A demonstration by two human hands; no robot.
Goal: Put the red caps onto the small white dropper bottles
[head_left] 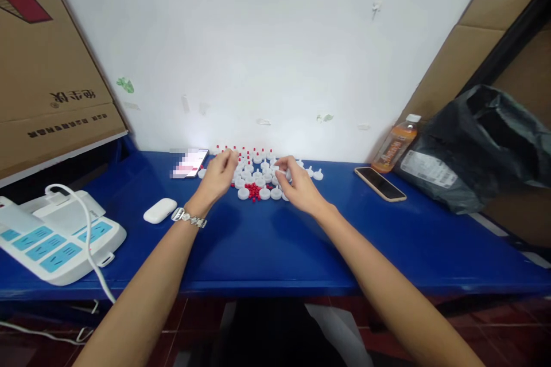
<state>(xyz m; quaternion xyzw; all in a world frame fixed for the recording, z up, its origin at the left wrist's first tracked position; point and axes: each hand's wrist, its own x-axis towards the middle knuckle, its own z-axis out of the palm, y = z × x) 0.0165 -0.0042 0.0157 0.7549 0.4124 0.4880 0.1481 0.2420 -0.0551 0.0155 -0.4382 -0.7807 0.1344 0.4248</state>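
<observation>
Over the blue table, my left hand curled, its fingers drawn narrow, while my right hand curved more loosely; I couldn't tell whether either held anything. White caps lay between them, some beside small red tips.

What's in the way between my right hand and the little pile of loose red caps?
A few white lids with spouts stand on the table between your right hand and the loose red caps, just right of the pile. They look low enough to reach over; nothing taller shows between.
</observation>
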